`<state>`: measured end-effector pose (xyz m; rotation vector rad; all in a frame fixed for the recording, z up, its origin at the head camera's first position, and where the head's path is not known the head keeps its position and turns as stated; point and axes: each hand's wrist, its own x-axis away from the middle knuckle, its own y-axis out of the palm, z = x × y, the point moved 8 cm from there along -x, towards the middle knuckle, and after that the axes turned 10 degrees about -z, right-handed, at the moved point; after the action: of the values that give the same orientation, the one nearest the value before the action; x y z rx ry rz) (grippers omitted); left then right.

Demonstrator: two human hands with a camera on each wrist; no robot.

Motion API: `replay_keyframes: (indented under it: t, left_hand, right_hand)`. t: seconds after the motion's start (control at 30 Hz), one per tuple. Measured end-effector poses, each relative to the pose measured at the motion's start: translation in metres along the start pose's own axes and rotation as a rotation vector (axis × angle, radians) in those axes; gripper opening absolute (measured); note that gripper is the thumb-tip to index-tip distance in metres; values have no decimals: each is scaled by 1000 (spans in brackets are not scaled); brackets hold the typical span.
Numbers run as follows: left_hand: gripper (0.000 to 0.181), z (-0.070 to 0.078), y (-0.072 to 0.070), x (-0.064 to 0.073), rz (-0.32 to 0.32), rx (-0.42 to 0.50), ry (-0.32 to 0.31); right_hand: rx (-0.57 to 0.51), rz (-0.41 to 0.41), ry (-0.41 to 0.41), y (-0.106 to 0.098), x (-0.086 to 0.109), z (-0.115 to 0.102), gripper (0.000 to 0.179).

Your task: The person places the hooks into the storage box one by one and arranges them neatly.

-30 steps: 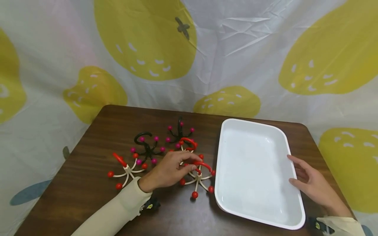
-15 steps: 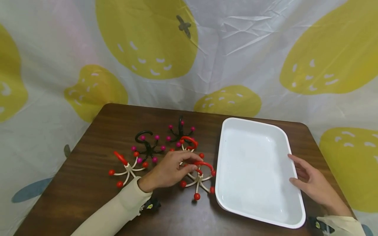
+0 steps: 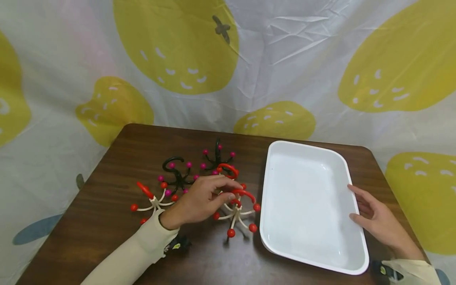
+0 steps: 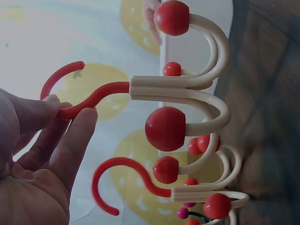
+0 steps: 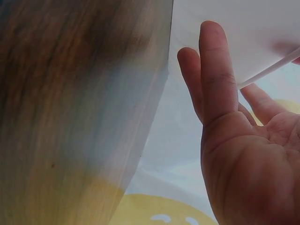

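My left hand pinches the red hook of a multi-arm hanger between thumb and fingers. This hanger has curved cream arms tipped with red balls, and shadows show under its balls, just off the table. Behind it stands a second red-and-cream hanger, partly hidden by the hand in the head view. A third such hanger is left of my left forearm. At the right, my right hand touches the right rim of a white tray with thumb and index finger; its other fingers extend outside the wall.
Two black hangers with magenta balls, one nearer and one farther back, stand behind the left hand. Everything is on a brown wooden table. A fruit-patterned cloth hangs behind the table.
My left hand has risen slightly and shifted a little left, lifting the pinched hanger off the table. The right hand and the tray stay in place.
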<state>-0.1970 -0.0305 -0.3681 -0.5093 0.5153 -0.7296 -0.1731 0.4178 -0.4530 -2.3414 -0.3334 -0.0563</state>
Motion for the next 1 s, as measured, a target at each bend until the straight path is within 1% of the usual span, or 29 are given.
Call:
replay_keyframes:
  t: [0.2,0.33,0.43,0.53,0.67,0.83,0.93,0.97,1.0]
  left_hand:
    - [24,9,-12,1,29,-22,28]
    - [25,15,-20,1,38,-8,45]
    - [26,20,-25,0,58,-15,47]
    - [25,22,-28,-4,79,-8,44]
    - [25,26,-30,-12,106,0,47]
    - [26,33,-33,-25,145,-30,67]
    - [26,35,-33,-35,148,-5,74]
    - [26,35,-31,-39,138,33,76]
    - [26,36,-30,-42,138,41,77]
  right_hand:
    - [-5,19,-39,-1,2,-2,80]
    - [10,23,-46,-1,2,-3,80]
    - [22,20,-44,-2,2,-6,79]
    - [21,13,-56,-2,1,-9,79]
    - [6,7,-53,-1,2,-9,79]
    - [2,11,-39,-1,3,-7,79]
    - [5,13,-45,-1,3,-6,79]
    - [4,13,-46,-1,3,-6,79]
    - [4,12,-47,-1,3,-6,79]
